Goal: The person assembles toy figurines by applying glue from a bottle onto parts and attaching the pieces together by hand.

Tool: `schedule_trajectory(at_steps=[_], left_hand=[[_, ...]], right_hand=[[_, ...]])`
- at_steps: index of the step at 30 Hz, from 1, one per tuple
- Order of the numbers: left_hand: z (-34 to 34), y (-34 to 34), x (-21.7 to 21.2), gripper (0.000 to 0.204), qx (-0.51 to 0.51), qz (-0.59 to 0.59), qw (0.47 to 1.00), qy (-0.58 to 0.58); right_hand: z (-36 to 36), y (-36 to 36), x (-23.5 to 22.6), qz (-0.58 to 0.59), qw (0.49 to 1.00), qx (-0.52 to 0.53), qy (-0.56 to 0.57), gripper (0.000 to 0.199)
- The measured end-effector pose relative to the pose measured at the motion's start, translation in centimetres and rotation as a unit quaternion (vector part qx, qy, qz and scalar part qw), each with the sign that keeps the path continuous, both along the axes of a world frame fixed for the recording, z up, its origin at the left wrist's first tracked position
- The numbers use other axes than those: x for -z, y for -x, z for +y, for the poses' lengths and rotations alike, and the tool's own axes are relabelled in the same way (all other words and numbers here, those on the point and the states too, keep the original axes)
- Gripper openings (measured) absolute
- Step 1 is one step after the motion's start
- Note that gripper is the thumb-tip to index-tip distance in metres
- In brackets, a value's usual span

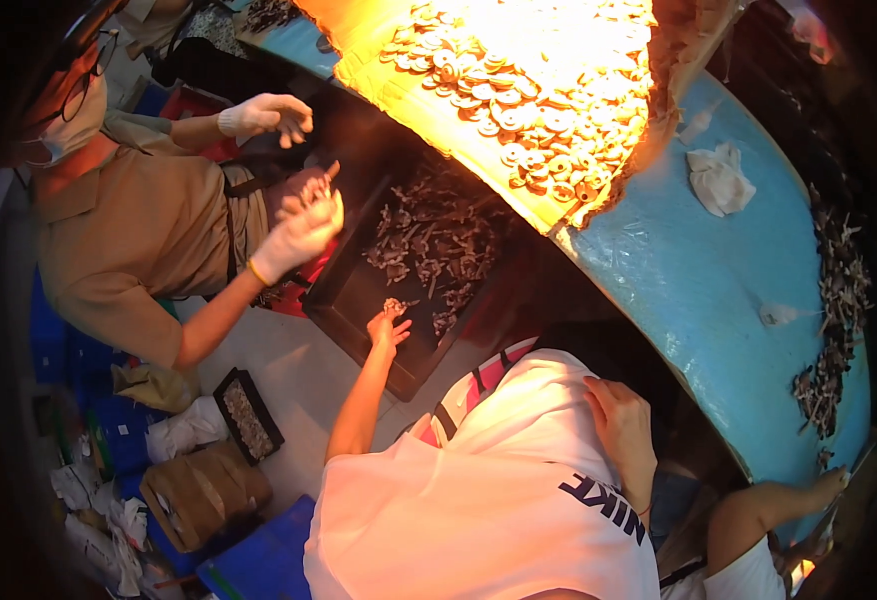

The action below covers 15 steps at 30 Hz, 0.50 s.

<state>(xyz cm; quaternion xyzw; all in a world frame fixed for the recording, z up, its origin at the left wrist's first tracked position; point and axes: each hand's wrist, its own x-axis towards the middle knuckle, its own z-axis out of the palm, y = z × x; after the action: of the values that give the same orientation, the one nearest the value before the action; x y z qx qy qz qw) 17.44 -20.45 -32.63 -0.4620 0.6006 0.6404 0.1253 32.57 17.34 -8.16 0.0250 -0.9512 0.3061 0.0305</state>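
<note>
Above the near edge of a dark tray (349,325), my left hand (389,330) is partly closed around a few small pale, knobbly pieces (395,308). Many small, irregular brownish pieces (429,235) lie loose across the tray's far side; their exact kind is too small to make out. My right hand (621,420) rests on the white cloth over my leg, its fingers stretched out and nothing in them.
Across the tray, a co-worker's gloved hands (304,235) are raised. A brightly lit board (359,70) bears many ring-shaped pieces. A blue tabletop (719,330) has dark pieces along its far edge. Bags, a small black tray (269,452) and a cardboard box (204,495) sit at lower left.
</note>
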Motion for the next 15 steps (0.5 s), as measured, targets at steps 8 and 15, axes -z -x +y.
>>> schedule_trajectory(at_steps=[8,15], left_hand=[[3.5,-1.4,-2.0,0.039,0.169,0.091,0.867,0.46],[8.4,-2.3,-5.0,0.026,0.22,0.314,0.897,0.22]], right_hand=[[0.2,-0.2,0.4,-0.015,1.0,-0.004,-0.002,0.015],[0.1,0.2,0.0,-0.013,1.0,-0.013,0.001,0.014]])
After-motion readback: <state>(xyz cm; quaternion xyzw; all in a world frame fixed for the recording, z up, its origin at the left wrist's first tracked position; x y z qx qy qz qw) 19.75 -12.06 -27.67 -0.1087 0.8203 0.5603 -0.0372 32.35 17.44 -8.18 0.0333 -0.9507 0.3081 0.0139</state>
